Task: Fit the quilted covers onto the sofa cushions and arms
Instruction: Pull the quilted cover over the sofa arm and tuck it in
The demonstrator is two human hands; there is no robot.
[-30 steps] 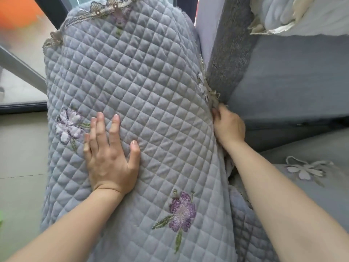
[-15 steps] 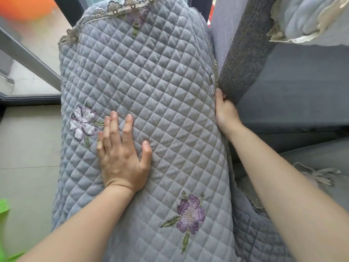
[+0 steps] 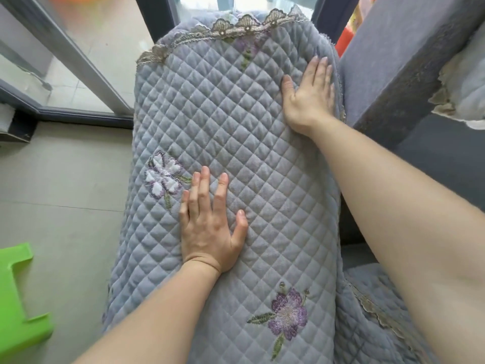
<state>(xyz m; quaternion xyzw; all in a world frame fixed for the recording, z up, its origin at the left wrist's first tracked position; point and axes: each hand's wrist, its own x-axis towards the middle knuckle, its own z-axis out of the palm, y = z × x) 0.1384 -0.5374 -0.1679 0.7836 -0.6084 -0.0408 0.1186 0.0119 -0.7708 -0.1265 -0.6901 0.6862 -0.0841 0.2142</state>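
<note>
One quilted cover (image 3: 236, 122) is lying draped over the sofa arm. Left hand (image 3: 210, 232) mid-cover and right hand (image 3: 311, 95) at its far corner are pressing flat, grips apart. Probably soft and light, pinching best at its lace edge (image 3: 236, 28).

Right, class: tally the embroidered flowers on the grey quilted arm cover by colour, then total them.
White embroidered flower with purple edging: 1
Deep purple embroidered flower: 1
Pale purple flower, blurred, below the scalloped lace trim: 1
Total on the grey quilted arm cover: 3
</note>
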